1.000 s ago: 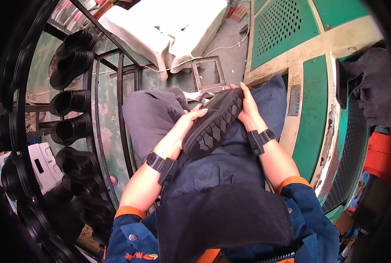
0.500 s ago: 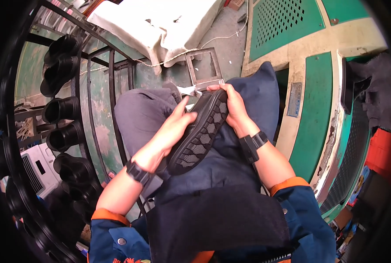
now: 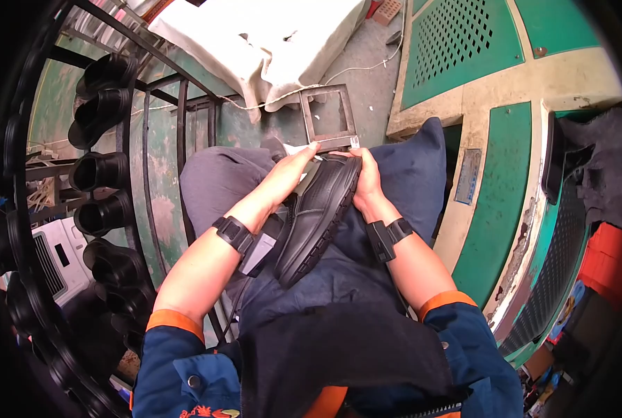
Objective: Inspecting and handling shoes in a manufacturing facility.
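Note:
A black shoe (image 3: 319,205) with a thick treaded sole is held over my lap, its length running from the far right toward my left knee side. Its dark upper now faces up, and the sole shows only as a ridged edge on the right. My right hand (image 3: 369,184) grips the far end from the right, thumb on top and fingers mostly hidden beneath. My left hand (image 3: 291,177) lies along the left side, fingertips at the far end; the shoe hides part of it. A small pale piece shows between the left hand and the shoe, too covered to name.
A black metal rack (image 3: 126,177) with several black shoes (image 3: 98,171) stands at my left. Ahead are a small metal frame (image 3: 352,118) and a white-draped surface (image 3: 248,35). Green-and-cream machinery (image 3: 509,181) fills the right side, with dark cloth (image 3: 596,153) beside it. A cable crosses the floor.
The shoe has rolled so its upper shows instead of the treaded sole. My left hand has shifted forward along it toward the far end, and the right hand keeps its grip there.

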The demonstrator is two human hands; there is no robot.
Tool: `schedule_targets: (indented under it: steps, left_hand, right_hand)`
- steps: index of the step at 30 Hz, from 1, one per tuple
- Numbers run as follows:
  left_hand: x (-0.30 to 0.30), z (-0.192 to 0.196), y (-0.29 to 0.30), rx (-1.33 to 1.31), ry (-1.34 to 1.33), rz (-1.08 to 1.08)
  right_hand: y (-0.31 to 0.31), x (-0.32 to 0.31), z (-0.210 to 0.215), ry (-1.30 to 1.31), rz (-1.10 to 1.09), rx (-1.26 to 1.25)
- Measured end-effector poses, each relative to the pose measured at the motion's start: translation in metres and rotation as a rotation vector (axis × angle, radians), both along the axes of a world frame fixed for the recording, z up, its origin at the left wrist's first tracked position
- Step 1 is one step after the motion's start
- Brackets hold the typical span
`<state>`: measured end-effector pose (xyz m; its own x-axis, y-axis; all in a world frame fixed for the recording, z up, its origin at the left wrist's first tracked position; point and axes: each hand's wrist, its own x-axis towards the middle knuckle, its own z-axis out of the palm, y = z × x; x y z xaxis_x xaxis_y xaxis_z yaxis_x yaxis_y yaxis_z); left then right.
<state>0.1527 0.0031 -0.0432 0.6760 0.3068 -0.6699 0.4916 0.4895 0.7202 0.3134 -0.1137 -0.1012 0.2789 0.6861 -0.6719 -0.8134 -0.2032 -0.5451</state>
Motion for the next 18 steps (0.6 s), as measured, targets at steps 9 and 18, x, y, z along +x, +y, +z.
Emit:
schedule_targets:
  steps: [9,18]
  left_hand:
    - [-0.008,-0.014,-0.005,0.001,-0.067,0.025]
    - [0.001,-0.009,-0.010,-0.174,-0.244,0.220]
  right_hand:
    - [-0.008,-0.014,0.014,-0.038,0.002,-0.001]
    - [0.042,-0.006,0.067,-0.862,0.438,0.124]
